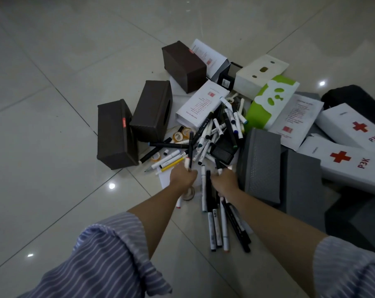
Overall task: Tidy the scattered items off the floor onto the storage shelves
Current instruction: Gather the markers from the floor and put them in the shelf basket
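Observation:
A heap of black and white marker pens (216, 134) lies scattered on the tiled floor in the middle of the view. My left hand (182, 176) grips a black marker (190, 147) that stands up out of its fist, with a white one beside it. My right hand (224, 180) holds several markers (218, 222) in a bunch; their long ends trail back under my wrist toward me. Rolls of tape (181, 135) lie among the pens, and one roll (188, 193) sits under my left wrist.
Three brown tissue boxes (115, 134) lie to the left and behind. White paper boxes (200, 104), a green-and-white pack (270, 100), grey bins (259, 166) and white first-aid boxes with red crosses (352, 162) crowd the right. Bare tiles (53, 104) stretch to the left.

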{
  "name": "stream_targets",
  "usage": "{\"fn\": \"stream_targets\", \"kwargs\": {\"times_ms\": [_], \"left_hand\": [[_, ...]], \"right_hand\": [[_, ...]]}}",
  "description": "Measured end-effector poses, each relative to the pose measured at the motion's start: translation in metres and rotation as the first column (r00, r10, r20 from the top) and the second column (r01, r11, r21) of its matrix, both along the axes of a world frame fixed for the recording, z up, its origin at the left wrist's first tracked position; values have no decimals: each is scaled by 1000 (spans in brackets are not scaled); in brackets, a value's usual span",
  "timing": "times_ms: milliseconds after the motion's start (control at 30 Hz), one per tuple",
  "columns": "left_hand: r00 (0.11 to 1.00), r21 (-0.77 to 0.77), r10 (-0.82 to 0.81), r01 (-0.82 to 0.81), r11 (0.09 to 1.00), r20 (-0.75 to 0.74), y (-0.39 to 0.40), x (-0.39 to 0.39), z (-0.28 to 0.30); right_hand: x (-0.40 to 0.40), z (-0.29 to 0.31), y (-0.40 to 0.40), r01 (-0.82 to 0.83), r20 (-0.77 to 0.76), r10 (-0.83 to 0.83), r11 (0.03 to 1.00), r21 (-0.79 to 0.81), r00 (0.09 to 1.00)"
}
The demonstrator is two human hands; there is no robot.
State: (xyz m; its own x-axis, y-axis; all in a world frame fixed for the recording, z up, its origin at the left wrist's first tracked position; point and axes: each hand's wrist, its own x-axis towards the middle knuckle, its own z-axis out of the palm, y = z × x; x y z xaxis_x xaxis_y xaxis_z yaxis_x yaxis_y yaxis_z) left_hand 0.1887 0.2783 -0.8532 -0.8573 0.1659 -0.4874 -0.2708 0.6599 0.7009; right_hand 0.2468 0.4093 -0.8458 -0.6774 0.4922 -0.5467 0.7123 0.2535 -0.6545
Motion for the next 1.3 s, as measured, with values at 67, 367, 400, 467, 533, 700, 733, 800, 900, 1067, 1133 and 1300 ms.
{"fn": "stream_targets", "kwargs": {"times_ms": [67,367,400,467,533,700,733,800,900,1067,1133,1300], "left_hand": [[995,-101,-98,95,990,-21,3,8,-3],[992,-149,-116,108,983,-47,16,20,-13],[993,-145,-108,99,985,-52,17,20,-14],[994,-152,-95,84,985,-61,20,21,-12],[994,-169,-92,80,982,-62,24,22,-10],[984,-223,-164,144,964,-72,27,22,-10],[979,-252,-194,171,953,-68,27,23,-10],[972,-287,-223,194,938,-70,25,25,-9],[968,-225,-217,185,957,-127,19,28,-10],[985,-66,-124,117,991,-120,7,28,0],[985,3,-148,149,989,-93,2,31,4],[961,-10,-257,257,966,-106,-4,53,-2]], "right_hand": [[5,-2,-5,-101,87,95,993,60,992],[8,-2,-9,-175,149,166,983,52,975],[7,-1,-8,-143,158,140,990,8,977],[5,0,-5,-60,170,72,995,-77,983],[4,2,-2,5,154,13,993,-120,988],[0,21,1,102,124,-81,980,-170,989],[-1,27,3,124,124,-102,975,-184,987],[-1,35,9,210,125,-181,937,-280,975],[5,42,17,274,126,-244,878,-392,962],[22,39,18,152,98,-130,951,-269,987],[28,39,16,50,110,-29,979,-197,994],[45,38,9,-230,260,229,973,-28,938]]}}
